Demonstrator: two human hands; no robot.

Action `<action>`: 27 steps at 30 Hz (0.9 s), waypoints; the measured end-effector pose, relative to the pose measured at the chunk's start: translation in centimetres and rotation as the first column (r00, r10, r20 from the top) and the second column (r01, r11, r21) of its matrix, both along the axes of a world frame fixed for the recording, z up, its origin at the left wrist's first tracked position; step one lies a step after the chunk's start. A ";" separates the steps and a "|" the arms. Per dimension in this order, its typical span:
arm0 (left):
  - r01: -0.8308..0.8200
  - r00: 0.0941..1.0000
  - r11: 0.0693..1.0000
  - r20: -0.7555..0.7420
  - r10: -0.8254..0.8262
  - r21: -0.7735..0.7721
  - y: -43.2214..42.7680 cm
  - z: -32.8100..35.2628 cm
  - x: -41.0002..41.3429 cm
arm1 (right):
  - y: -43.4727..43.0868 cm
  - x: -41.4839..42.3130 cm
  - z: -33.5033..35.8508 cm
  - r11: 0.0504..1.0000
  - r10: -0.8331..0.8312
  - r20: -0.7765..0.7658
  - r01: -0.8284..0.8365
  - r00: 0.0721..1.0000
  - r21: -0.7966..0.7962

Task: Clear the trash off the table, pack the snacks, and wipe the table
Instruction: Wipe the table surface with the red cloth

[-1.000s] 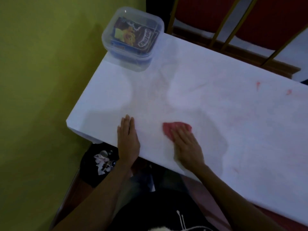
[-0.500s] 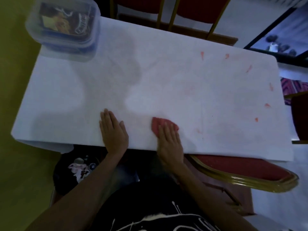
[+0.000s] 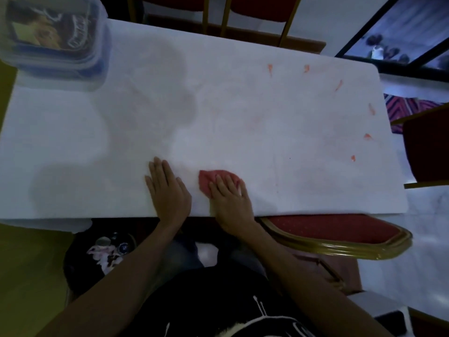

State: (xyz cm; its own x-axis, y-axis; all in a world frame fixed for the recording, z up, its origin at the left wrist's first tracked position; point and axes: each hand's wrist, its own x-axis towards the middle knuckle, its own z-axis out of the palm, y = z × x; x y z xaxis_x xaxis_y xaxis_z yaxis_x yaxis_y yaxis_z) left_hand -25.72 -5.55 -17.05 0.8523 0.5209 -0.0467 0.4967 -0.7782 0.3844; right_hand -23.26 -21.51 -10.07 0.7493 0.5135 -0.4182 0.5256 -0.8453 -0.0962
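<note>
Snack container (image 3: 52, 35) at far-left corner of white table (image 3: 243, 105), packets inside | our left hand (image 3: 167, 190) lies flat, fingers straight, near front edge | red cloth (image 3: 206, 181) just beside it, pressed under our right hand (image 3: 230, 200), fingers straight on top | we log red smears (image 3: 269, 68) scattered toward right end

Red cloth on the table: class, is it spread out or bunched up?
Bunched up: the red cloth is a small crumpled wad, partly covered by the flat right hand.

cloth (image 3: 213, 179) on table (image 3: 267, 122), container (image 3: 52, 37) far-left
</note>
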 end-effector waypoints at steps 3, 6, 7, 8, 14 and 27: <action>-0.027 0.999 1.000 0.029 0.027 -0.012 -0.2 -0.1 0.1 | -4.6 2.8 1.2 0.994 -0.058 0.005 0.058 0.998 -0.092; -0.074 0.994 0.997 0.080 0.076 -0.025 -0.6 -0.1 0.3 | -10.4 6.2 1.5 0.954 -0.194 -0.020 0.184 0.981 -0.235; -0.098 0.991 0.995 0.085 0.100 -0.021 -0.8 -0.1 0.6 | -12.3 7.8 1.6 0.934 -0.239 -0.013 0.226 0.971 -0.278; -0.127 0.988 0.992 0.083 0.128 -0.014 -1.2 -0.2 1.0 | -14.0 9.3 1.7 0.910 -0.280 0.004 0.267 0.960 -0.317; -0.129 0.990 0.992 0.049 0.129 -0.011 -7.8 -0.1 4.0 | -16.5 10.0 -0.3 0.965 -0.157 -0.020 0.149 0.987 -0.214; -0.126 0.991 0.985 0.052 0.120 0.116 -21.4 -1.1 10.3 | -19.1 23.5 -4.7 0.985 0.149 0.045 -0.152 0.988 0.083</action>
State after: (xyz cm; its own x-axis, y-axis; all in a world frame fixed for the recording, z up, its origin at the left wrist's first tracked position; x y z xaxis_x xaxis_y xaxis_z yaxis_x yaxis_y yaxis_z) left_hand -15.44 -27.00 -18.16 0.7813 0.6214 0.0588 0.5756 -0.7538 0.3170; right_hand 0.27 -40.58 -14.73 0.6753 0.6546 -0.3398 0.6512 -0.7455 -0.1418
